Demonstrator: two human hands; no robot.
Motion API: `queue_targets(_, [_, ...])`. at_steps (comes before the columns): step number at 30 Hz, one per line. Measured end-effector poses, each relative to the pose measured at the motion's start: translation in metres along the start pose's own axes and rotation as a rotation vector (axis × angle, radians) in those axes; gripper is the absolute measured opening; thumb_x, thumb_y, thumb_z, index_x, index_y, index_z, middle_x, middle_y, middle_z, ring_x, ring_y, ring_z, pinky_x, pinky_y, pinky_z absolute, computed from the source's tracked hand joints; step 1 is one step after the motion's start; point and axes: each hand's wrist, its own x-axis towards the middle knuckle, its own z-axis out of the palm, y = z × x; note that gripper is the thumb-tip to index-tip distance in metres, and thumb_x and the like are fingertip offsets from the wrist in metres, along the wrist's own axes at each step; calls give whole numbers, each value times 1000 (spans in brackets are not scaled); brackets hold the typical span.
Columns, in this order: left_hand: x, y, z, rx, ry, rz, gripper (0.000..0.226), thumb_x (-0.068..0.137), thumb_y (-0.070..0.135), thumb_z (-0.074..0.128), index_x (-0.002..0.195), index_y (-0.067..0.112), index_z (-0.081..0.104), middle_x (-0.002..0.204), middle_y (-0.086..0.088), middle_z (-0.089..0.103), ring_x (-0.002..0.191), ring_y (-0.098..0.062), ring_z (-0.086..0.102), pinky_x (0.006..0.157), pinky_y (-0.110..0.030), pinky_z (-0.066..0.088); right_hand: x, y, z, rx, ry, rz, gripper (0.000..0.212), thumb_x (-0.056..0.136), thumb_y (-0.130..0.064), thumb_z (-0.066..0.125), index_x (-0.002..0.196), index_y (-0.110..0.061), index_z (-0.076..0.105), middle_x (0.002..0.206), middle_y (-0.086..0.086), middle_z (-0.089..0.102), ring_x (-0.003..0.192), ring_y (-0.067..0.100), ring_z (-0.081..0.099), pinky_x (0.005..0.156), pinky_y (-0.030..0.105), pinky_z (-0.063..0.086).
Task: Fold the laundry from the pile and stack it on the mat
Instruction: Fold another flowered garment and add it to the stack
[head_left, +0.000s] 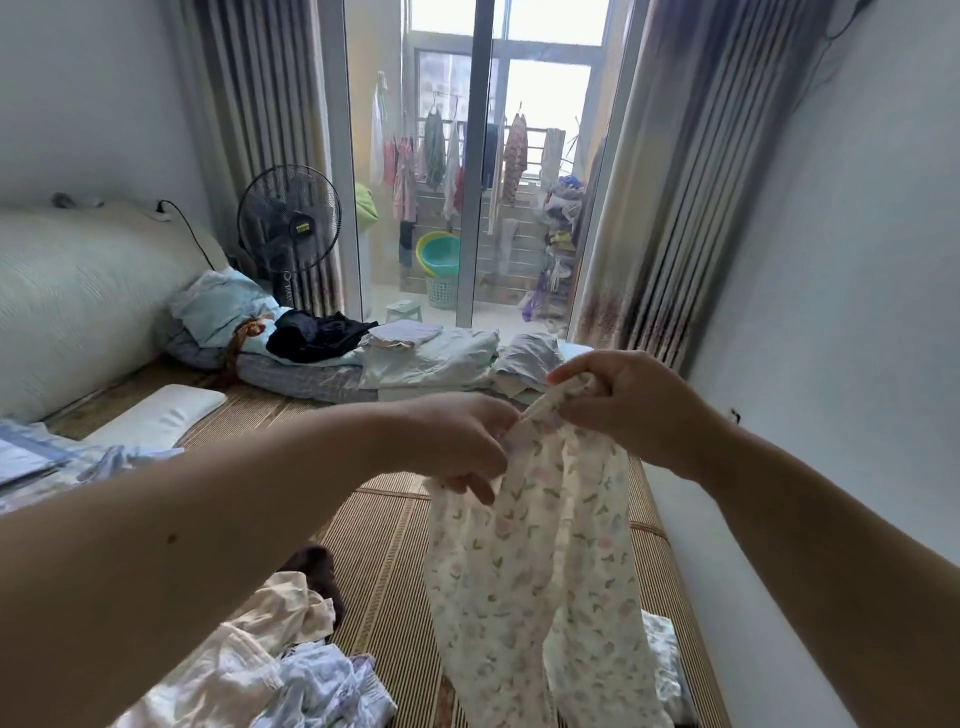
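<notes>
The garment (535, 571), white with a small flower print, hangs above the mat (384, 519), near its right edge, and its lower end runs out of the bottom of the view. It seems to fall in two long legs. Both hands hold it up by the top. The left hand (457, 441) has its fingers curled round a bunch of the cloth just under the top edge. The right hand (634, 405) pinches the top band, which runs as a short taut strip between the two hands.

On the mat's near left corner lies the pile (270, 660): cream and pale blue pieces, crumpled, with a dark brown one at its far side. A scrap of printed cloth (665, 660) lies at the mat's right edge, partly behind the garment.

At the mat's far end is a row of folded pale blue and grey laundry (431, 353), with dark clothes (317, 335) heaped to its left. A white pillow (161, 413) lies on the mat's far left side. Beyond the mat's far end stand a black fan (289, 218) and a glass door (478, 182) between striped curtains (691, 182).
</notes>
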Motion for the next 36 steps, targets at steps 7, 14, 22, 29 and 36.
queue_targets(7, [19,-12,7,18,286,98,59,63,56,79,73,-2,66,89,2,63,79,-11,56,83,-37,51,-11,27,3,185,-38,98,5,78,-12,75,82,-12,72,71,5,65,64,14,55,63,24,49])
queue_targets(14, [10,-4,8,232,363,656,41,73,34,66,52,2,51,64,-15,55,55,-25,50,49,-32,44,-8,36,13,718,-175,79,15,70,7,71,83,3,65,104,17,60,91,20,58,80,25,53])
queue_targets(22, [3,-3,2,224,362,811,37,73,26,71,50,4,52,66,-9,55,53,-20,50,48,-28,41,-10,27,11,685,-285,-59,20,71,17,67,79,-1,61,91,8,57,83,15,57,75,23,53])
queue_targets(29, [-8,-11,-10,223,498,689,22,70,37,75,59,44,57,114,14,59,102,-3,59,82,-15,47,-4,17,8,473,-112,-93,29,73,7,72,67,-22,69,65,-7,61,64,7,56,61,19,50])
queue_targets(36, [7,-24,-21,-223,386,263,42,69,16,82,98,27,54,79,-4,68,75,-22,66,75,-44,58,5,18,11,460,-18,-7,55,76,-1,74,120,-28,58,89,10,67,79,24,65,80,34,57])
